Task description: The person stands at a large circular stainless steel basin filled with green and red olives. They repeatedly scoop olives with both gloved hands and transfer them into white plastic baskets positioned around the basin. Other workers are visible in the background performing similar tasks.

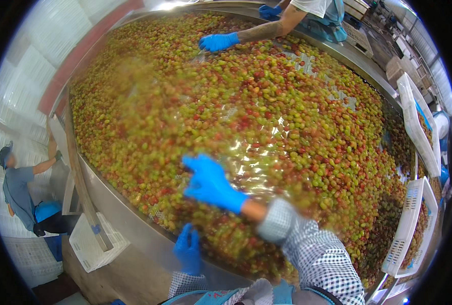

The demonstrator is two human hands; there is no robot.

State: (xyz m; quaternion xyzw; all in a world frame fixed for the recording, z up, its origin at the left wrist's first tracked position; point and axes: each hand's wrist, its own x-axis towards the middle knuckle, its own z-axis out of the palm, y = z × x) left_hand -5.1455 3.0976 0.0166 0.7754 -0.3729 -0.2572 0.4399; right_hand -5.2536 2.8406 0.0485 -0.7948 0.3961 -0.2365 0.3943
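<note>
Green and red grapes (pixel 306 126) lie loose over a large perforated metal table (pixel 308 63) in front of me; some look wet. My right hand (pixel 212 185), in a blue glove, is over the grapes near the middle, its fingers pointing left and partly apart. Whether it touches or holds any fruit is unclear. My left hand (pixel 188 249), also blue-gloved, is at the table's near metal edge (pixel 130 211), fingers bent upward; nothing shows clearly in it. Grapes at the left of the table look blurred.
A co-worker's gloved hand (pixel 219 42) touches the grapes at the far side. Another person (pixel 24 187) stands at left beside stacked white crates. White crates (pixel 403 225) with grapes sit along the right edge. An upturned white crate (pixel 92 244) and a wooden beam (pixel 77 167) are at left.
</note>
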